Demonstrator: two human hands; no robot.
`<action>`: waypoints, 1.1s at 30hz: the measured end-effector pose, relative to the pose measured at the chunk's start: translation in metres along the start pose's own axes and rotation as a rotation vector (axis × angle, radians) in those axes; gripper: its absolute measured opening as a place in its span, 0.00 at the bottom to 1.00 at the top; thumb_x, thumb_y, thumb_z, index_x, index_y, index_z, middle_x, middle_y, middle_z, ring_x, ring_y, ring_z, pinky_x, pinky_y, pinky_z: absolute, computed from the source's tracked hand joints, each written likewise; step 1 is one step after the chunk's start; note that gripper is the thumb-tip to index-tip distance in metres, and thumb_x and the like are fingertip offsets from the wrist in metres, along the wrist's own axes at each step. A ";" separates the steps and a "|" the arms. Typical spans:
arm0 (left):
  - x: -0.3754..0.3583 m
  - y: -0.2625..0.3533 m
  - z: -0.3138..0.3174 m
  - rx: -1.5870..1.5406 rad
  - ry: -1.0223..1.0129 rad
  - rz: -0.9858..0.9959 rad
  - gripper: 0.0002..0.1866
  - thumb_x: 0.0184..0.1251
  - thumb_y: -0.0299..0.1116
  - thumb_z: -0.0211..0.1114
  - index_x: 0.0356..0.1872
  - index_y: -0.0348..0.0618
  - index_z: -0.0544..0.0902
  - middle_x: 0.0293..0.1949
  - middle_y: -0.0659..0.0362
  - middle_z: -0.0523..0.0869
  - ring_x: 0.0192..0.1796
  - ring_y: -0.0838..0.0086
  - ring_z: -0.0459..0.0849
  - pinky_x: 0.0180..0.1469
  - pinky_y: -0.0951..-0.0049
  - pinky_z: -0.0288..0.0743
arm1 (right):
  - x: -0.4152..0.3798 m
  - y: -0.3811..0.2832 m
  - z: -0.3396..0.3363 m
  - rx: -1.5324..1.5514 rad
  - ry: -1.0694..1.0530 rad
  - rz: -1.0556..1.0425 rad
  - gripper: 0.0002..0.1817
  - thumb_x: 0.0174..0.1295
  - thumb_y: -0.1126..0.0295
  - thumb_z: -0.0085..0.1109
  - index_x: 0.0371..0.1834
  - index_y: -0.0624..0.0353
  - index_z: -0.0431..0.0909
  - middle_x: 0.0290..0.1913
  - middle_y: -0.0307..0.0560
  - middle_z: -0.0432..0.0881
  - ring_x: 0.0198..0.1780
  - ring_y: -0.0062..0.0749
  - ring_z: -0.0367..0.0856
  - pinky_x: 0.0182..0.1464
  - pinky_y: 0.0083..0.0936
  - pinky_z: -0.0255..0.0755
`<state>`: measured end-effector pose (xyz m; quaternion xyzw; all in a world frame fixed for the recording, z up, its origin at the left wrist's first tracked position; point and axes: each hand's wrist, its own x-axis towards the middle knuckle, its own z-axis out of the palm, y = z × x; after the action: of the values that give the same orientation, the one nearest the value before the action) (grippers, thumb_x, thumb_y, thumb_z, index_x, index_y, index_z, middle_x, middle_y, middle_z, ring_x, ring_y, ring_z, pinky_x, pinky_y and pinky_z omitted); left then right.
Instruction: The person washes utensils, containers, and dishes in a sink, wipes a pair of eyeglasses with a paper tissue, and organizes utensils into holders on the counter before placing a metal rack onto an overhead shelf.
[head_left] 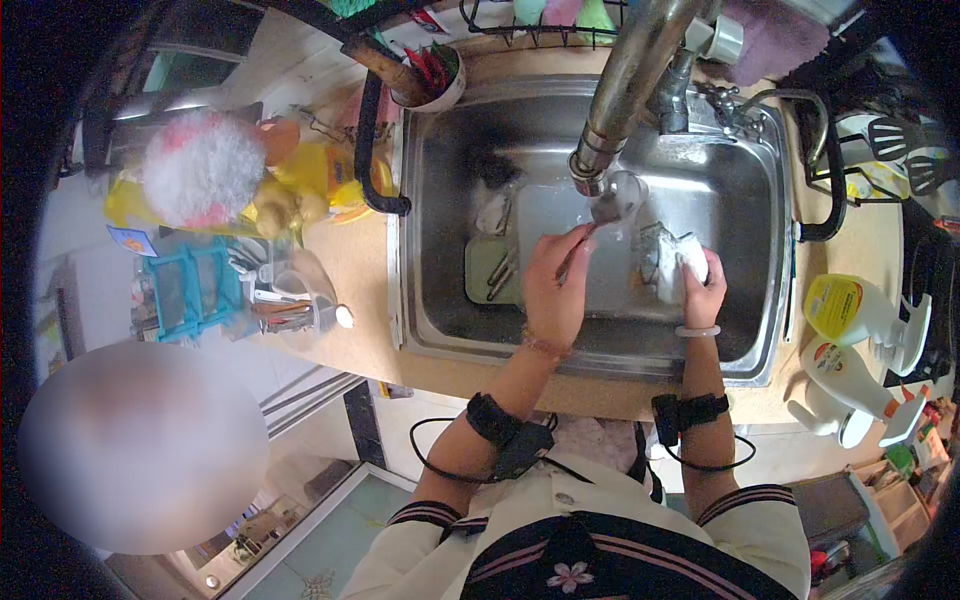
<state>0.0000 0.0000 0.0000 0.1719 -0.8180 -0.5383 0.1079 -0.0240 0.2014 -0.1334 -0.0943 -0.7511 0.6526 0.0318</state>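
Note:
My left hand is over the middle of the sink, closed around the handle of a metal spoon. The spoon's bowl is just below the mouth of the faucet. To the right, my right hand grips a crumpled white cloth with greyish patches. The cloth is apart from the spoon. Under both hands lies the steel sink. At its left side a small greenish tray holds several thin utensils, and dark and pale items lie behind it.
Spray bottles stand on the counter's right. Left of the sink are a teal rack, a clear container of cutlery and yellow packages. Black curved bars rise at the sink's left edge, with a bowl of red peppers behind.

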 end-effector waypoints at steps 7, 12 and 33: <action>-0.007 -0.009 -0.002 -0.124 0.048 -0.082 0.10 0.59 0.28 0.57 0.40 0.36 0.79 0.36 0.61 0.80 0.37 0.79 0.75 0.42 0.81 0.68 | -0.001 -0.001 -0.010 -0.037 -0.005 -0.018 0.15 0.47 0.80 0.57 0.41 0.64 0.73 0.38 0.42 0.77 0.41 0.24 0.73 0.47 0.19 0.65; -0.009 -0.010 -0.007 -0.178 0.063 -0.096 0.09 0.59 0.26 0.57 0.39 0.36 0.79 0.35 0.62 0.80 0.35 0.83 0.74 0.39 0.83 0.68 | -0.003 -0.006 -0.006 0.009 -0.003 0.024 0.15 0.47 0.80 0.56 0.41 0.64 0.73 0.37 0.42 0.77 0.41 0.23 0.72 0.46 0.19 0.65; 0.041 -0.051 -0.049 0.522 0.103 0.338 0.08 0.51 0.33 0.59 0.34 0.50 0.82 0.30 0.60 0.81 0.36 0.63 0.78 0.47 0.62 0.68 | 0.011 0.004 -0.006 -0.028 -0.241 -0.148 0.12 0.53 0.76 0.51 0.42 0.63 0.68 0.39 0.41 0.70 0.42 0.25 0.66 0.50 0.20 0.59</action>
<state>-0.0111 -0.0762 -0.0273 0.0826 -0.9389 -0.2750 0.1896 -0.0330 0.2097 -0.1371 0.0397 -0.7634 0.6446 -0.0120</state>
